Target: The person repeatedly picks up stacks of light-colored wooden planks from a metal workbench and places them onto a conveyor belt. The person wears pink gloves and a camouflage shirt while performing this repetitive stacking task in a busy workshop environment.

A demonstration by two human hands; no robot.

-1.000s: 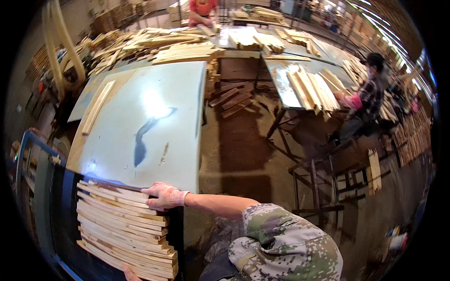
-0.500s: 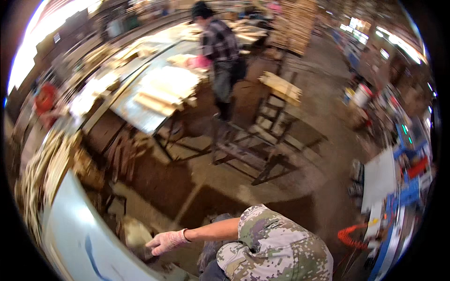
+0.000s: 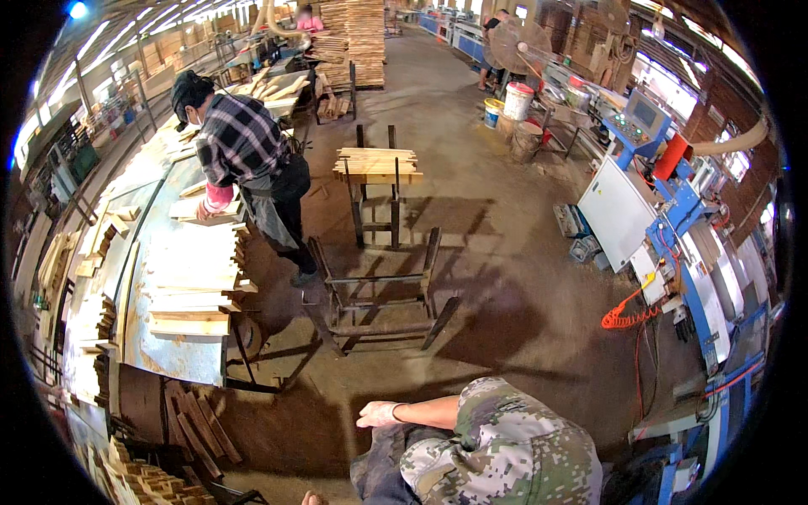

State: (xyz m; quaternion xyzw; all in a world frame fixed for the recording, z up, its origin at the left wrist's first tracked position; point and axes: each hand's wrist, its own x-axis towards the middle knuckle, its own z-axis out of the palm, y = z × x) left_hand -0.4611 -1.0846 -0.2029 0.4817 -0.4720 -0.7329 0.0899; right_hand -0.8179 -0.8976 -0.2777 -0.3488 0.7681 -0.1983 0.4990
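My right hand [image 3: 379, 413], in a pale work glove, is held out in front of my dark trousers [image 3: 391, 459] at the lower middle. Its fingers point left, slightly bent and apart, and nothing shows in them. The camouflage sleeve [image 3: 505, 433] covers that arm's shoulder. Of my left hand [image 3: 311, 498] only a small bit peeks in at the bottom edge; its fingers are mostly cut off. Lower left, a stack of cut wooden strips [image 3: 147, 480] lies nearest to that hand.
A co-worker [image 3: 244, 139] in a checked shirt leans over boards [image 3: 194, 278] on a metal table [image 3: 181, 358]. Dark metal stands [image 3: 379, 328] occupy the mid floor, one bearing wooden strips [image 3: 376, 162]. A blue machine [image 3: 644, 126] with an orange coiled hose [image 3: 627, 320] lines the right.
My view has swung right and up, and the blue-grey surface at lower left has left it. My right hand has come away from that surface's edge. The co-worker bends further over the boards.
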